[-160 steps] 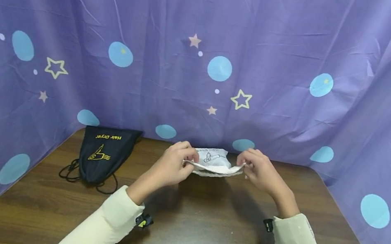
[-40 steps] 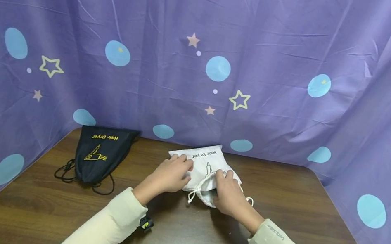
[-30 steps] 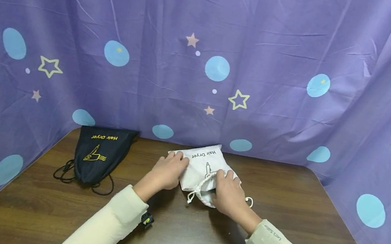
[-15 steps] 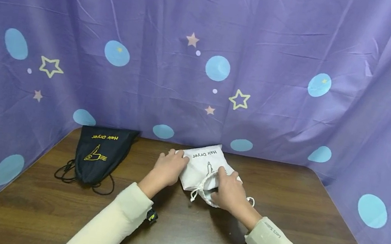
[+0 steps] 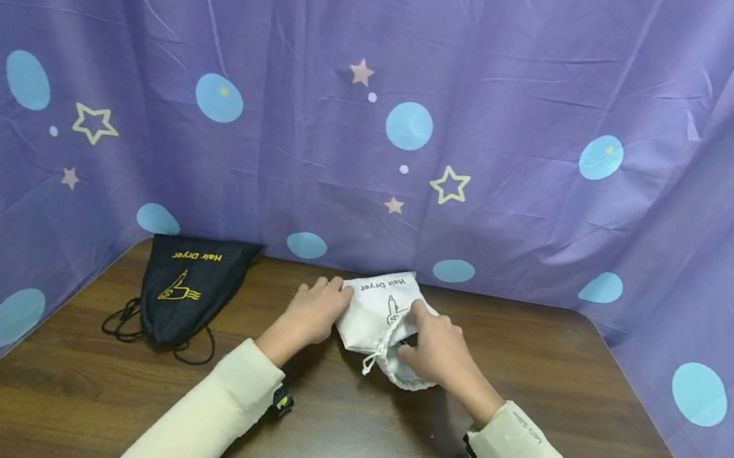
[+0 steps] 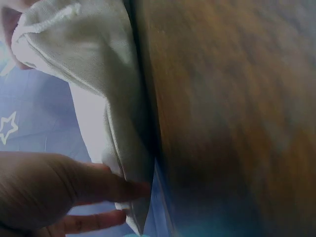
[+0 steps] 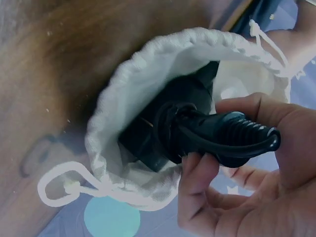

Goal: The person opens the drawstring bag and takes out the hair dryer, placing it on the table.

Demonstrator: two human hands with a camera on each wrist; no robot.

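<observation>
A black fabric drawstring pouch (image 5: 185,317) with yellow "Hair Dryer" lettering lies on the brown wood-grain counter (image 5: 339,428). The left-hand grip (image 5: 316,309) pinches the left edge of a white fabric drawstring bag (image 5: 370,317). At its open mouth, the right-hand grip (image 5: 443,349) grasps a black plastic appliance with a ribbed cord end (image 7: 197,128), partly inside.

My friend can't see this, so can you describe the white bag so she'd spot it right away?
Start at the brown wooden table, near its far edge by the purple starry curtain. Between the person's bare left hand and bare right hand lies a white cloth drawstring bag. Unlike the black cloth drawstring bag with yellow print, it has black print.
</observation>
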